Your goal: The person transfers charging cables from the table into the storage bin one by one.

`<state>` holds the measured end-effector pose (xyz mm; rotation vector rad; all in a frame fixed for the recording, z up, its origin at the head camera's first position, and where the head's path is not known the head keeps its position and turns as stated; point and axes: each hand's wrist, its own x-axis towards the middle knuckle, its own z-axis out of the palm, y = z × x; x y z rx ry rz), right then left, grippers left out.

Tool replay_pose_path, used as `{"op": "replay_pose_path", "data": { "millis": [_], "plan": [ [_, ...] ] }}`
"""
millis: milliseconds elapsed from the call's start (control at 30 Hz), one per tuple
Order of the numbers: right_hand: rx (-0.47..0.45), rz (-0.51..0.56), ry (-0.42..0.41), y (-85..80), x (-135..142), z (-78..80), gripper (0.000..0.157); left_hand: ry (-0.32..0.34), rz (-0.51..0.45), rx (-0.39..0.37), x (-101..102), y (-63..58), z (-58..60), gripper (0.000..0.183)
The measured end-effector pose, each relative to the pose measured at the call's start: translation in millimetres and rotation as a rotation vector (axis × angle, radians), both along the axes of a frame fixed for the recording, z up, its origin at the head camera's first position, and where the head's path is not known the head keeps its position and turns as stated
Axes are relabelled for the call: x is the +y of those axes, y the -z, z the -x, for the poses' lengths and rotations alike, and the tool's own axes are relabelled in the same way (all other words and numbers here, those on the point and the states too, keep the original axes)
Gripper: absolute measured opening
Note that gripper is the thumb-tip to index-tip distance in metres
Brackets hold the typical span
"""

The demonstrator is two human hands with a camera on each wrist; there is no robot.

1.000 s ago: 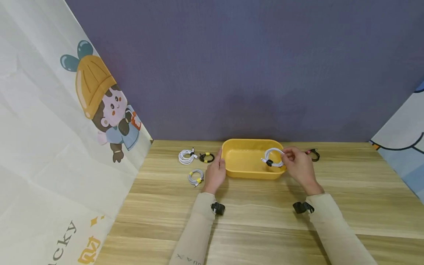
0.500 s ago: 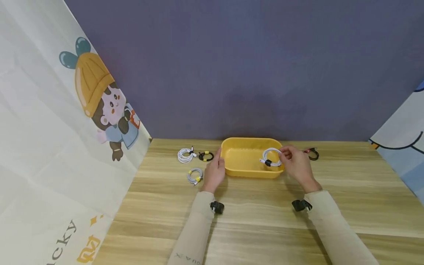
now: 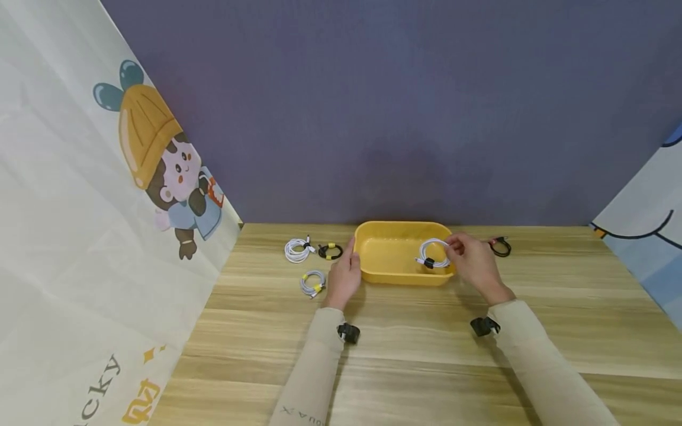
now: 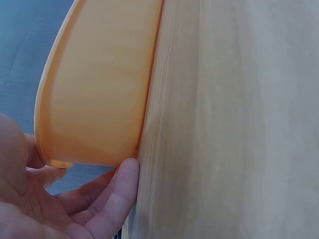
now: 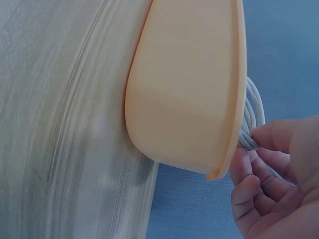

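A yellow plastic bin [image 3: 402, 278] stands on the table against the dark backdrop. My left hand [image 3: 343, 278] grips its left end; in the left wrist view the thumb goes over the rim and the fingers [image 4: 122, 184] lie along the outer wall. With thumb and fingertips my right hand [image 3: 474, 263] pinches a coiled white cable [image 3: 428, 264], bound by a black strap. That coil hangs over the right part of the bin's inside. From the right wrist, the coil's white strands [image 5: 255, 99] show just past the bin's rim, partly hidden by it.
Left of the bin lie a coiled white cable [image 3: 297, 251], a black cable with yellow ties [image 3: 331, 252] and a grey cable with yellow ties [image 3: 312, 283]. Beyond my right hand is a black cable with a reddish part [image 3: 501, 247]. A dark backdrop [image 3: 373, 118] rises behind.
The coiled white cable and right hand have shifted very slightly left. Both hands keep their holds, and the bin stays in place.
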<state>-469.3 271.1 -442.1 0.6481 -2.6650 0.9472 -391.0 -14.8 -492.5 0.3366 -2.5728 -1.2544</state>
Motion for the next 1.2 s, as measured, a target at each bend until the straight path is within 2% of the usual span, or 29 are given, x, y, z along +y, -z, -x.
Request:
{"op": "replay_pose_path", "data": {
  "millis": [200,700,833,1000,1200],
  "plan": [
    [0.015,-0.034,-0.016,1.7,-2,3.3,0.018,-0.001,-0.001,0.010,0,0.8,0.8,0.050],
    [-0.007,-0.129,-0.141,-2.7,3,56.5,0.017,-0.080,0.009,0.017,15,-1.3,29.3,0.049],
    [-0.033,-0.176,-0.146,-5.4,11,60.1,0.017,-0.082,0.003,-0.009,24,-3.4,31.4,0.050],
    [-0.041,-0.207,-0.151,-11.1,21,64.4,0.018,-0.071,-0.007,0.009,35,-6.3,36.1,0.051],
    [-0.046,-0.243,-0.176,-17.8,28,71.4,0.016,-0.096,-0.007,0.016,44,-9.2,40.1,0.050]
  ]
}}
